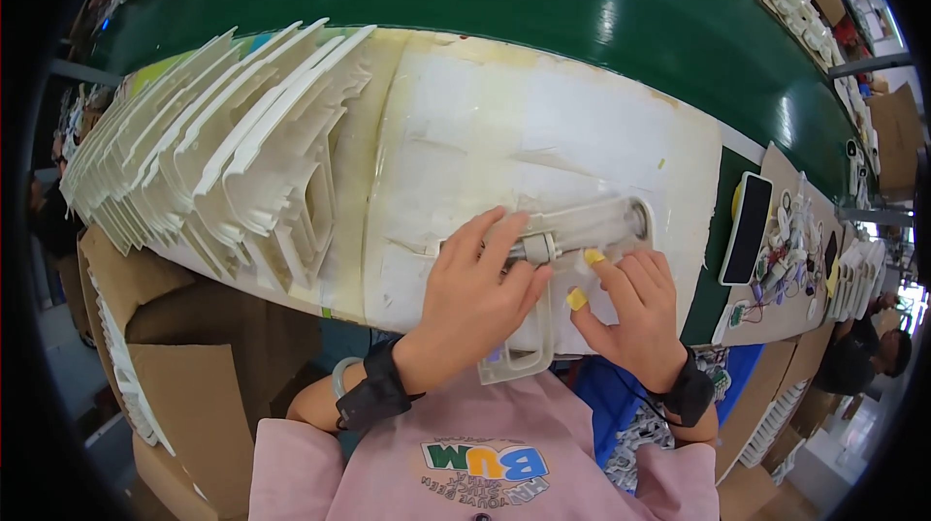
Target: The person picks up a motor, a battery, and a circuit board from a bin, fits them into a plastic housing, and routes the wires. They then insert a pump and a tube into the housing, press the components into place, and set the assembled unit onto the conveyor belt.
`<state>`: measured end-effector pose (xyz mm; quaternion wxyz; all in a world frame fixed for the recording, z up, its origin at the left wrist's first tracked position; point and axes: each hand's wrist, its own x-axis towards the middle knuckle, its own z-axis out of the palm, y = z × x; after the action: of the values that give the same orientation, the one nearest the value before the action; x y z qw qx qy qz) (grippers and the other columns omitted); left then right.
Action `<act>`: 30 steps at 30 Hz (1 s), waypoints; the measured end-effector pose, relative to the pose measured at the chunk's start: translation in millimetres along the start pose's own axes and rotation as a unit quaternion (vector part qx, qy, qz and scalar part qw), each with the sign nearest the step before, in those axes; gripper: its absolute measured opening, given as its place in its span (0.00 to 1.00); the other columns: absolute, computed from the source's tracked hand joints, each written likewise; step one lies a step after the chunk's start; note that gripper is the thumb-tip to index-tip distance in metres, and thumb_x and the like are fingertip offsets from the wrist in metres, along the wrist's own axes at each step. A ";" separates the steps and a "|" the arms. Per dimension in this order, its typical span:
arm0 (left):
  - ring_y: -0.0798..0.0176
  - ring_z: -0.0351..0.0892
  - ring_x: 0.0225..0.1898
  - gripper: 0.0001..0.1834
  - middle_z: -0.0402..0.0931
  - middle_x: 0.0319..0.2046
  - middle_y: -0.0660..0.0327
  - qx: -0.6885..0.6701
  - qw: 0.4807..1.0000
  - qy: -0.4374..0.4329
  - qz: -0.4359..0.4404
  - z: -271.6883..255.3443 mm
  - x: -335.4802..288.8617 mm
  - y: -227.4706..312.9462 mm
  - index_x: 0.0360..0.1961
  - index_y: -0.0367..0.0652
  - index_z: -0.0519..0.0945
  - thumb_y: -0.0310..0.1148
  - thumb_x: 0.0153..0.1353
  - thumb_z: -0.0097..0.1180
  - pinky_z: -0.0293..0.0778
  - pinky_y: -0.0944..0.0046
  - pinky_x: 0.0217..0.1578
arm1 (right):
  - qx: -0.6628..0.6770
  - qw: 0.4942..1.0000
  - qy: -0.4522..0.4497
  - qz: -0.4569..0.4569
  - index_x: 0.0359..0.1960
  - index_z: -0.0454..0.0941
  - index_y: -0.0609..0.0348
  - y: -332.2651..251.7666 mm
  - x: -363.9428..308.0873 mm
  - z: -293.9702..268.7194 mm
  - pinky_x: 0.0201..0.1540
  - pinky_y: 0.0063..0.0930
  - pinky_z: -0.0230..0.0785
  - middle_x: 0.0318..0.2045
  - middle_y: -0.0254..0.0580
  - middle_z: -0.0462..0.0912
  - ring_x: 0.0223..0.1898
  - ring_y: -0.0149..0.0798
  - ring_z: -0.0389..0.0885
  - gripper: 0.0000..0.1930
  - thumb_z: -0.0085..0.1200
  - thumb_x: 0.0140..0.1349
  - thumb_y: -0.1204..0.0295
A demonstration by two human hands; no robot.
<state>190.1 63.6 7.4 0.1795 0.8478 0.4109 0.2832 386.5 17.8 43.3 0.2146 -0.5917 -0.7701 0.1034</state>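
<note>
A white plastic housing (645, 216) with an open, frame-like shape lies in front of me, one end reaching over the board's near edge. Across its middle sits a small grey cylindrical part (536, 249). My left hand (475, 288) is closed over the housing's left side, its fingers bent beside the grey part and partly hiding it. To the right, my right hand (630, 313) hovers close to the housing, with yellow coverings on the tips of thumb and forefinger. That thumb and forefinger are apart, and I see nothing between them.
Many similar white plastic panels (281, 133) stand in a row at left on the pale work board (465, 104). At right lie a phone (748, 228) and a heap of small wired parts (781, 259). A cardboard box (184, 395) is at lower left; a blue bin (606, 405) is below right.
</note>
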 end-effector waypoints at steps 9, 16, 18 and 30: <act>0.47 0.73 0.53 0.10 0.74 0.51 0.53 0.017 0.998 -0.044 0.040 -2.4 -3.9 -4.2 0.24 0.40 0.76 0.30 0.48 0.66 0.71 0.52 0.49 | 0.102 0.995 0.009 0.015 0.44 0.78 0.68 18.7 -14.5 9.6 0.31 0.25 0.71 0.33 0.45 0.77 0.29 0.38 0.77 0.19 0.62 0.47 0.83; 0.46 0.70 0.56 0.08 0.73 0.50 0.50 0.018 0.998 -0.061 0.029 -2.7 2.6 2.3 0.28 0.39 0.75 0.29 0.47 0.59 0.67 0.50 0.57 | 0.280 0.899 0.162 0.295 0.65 0.59 0.62 -6.8 -56.7 34.2 0.31 0.20 0.69 0.40 0.38 0.73 0.36 0.28 0.73 0.33 0.57 0.57 0.82; 0.50 0.72 0.51 0.14 0.74 0.44 0.56 -0.003 0.998 -0.053 0.039 -3.7 10.1 5.3 0.33 0.41 0.76 0.32 0.47 0.67 0.69 0.52 0.47 | 0.237 0.899 0.211 0.303 0.64 0.61 0.62 10.8 -56.5 33.2 0.31 0.19 0.68 0.39 0.38 0.73 0.37 0.28 0.72 0.30 0.56 0.58 0.82; 0.59 0.70 0.37 0.14 0.74 0.30 0.62 -0.085 0.993 -0.082 0.009 28.7 41.0 23.9 0.33 0.42 0.77 0.32 0.47 0.67 0.61 0.60 0.40 | 0.193 0.920 0.036 0.340 0.40 0.80 0.71 51.6 -15.0 -5.7 0.24 0.19 0.68 0.29 0.39 0.79 0.24 0.25 0.77 0.08 0.57 0.60 0.79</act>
<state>243.0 80.0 11.6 0.2813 0.8534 0.3619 0.2483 436.9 17.3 23.9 0.3041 -0.7683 -0.4795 0.2955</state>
